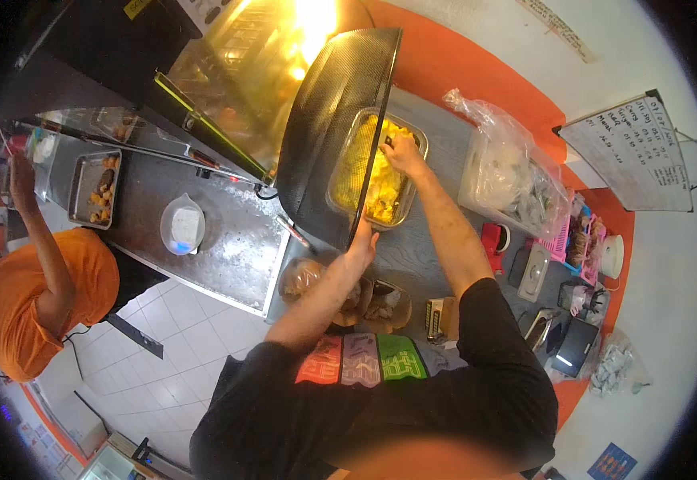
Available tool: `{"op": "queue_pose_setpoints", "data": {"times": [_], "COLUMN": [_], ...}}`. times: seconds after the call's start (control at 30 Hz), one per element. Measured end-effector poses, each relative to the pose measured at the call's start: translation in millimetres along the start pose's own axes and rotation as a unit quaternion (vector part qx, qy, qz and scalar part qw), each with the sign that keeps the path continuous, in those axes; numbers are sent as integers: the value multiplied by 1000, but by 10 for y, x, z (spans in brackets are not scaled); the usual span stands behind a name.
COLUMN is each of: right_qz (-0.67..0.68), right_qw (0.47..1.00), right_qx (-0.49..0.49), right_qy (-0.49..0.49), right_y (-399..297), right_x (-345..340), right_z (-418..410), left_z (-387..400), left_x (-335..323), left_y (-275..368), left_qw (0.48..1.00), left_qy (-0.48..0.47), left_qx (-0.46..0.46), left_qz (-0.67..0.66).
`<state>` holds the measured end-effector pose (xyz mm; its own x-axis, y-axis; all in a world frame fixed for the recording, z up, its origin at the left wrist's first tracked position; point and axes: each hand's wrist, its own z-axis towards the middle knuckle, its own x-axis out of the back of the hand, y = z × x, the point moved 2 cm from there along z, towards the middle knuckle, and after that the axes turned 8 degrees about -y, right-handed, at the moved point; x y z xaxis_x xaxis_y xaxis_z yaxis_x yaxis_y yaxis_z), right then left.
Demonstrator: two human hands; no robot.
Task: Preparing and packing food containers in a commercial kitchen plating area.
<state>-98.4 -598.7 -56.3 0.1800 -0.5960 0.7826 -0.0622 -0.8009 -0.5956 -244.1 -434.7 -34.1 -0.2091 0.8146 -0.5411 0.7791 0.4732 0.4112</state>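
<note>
My left hand (363, 245) grips the lower edge of a black mesh food cover (324, 132). The curved cover stands tilted up on its side, partly in front of a rectangular steel pan (419, 141). Chunky yellow food (384, 195) fills much of the pan, some of it seen only through the mesh. My right hand (404, 155) reaches into the pan from the right, its fingers curled at the food. A small dark spot shows at those fingertips; whether it is a utensil handle cannot be made out.
Left, a co-worker in an orange shirt (60, 288) stands by a metal counter (234, 234) bearing a tray (72, 192) and a white bowl (181, 225). A lit glass display case (234, 96) adjoins the cover. Paper bags (387, 303) stand nearest me; a plastic-wrapped tub (504, 174) sits right.
</note>
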Motion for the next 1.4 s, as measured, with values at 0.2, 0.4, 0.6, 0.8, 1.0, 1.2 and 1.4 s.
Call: {"op": "queue_pose_setpoints", "data": {"times": [0.2, 0.4, 0.6, 0.8, 1.0, 1.2, 1.4], "right_qz": [-47, -192, -232, -177, -142, -114, -82], "right_qw": [988, 943, 908, 916, 913, 919, 937], "right_qx": [136, 234, 347, 356, 376, 366, 314], "right_qy": [-63, -139, -45, -55, -65, -91, -129], "right_y": [-66, -354, -471, -217, -364, -474, -464], "right_x": [-215, -337, -459, -545, -493, -507, -468], "right_z": [115, -18, -335, -546, -628, -674, -664], "left_z": [81, 227, -39, 870, 186, 175, 327], "left_x": [-62, 101, 4, 354, 129, 122, 129], "left_y": [-127, -263, -134, -1127, -529, -487, -578], "left_qw": [999, 998, 999, 996, 996, 997, 997], "left_qy": [-46, -63, -33, -61, 44, 16, 23], "left_qx": [15, 5, -4, -55, -47, -27, -15], "left_qz": [10, -6, -36, -35, 67, 74, 75]}}
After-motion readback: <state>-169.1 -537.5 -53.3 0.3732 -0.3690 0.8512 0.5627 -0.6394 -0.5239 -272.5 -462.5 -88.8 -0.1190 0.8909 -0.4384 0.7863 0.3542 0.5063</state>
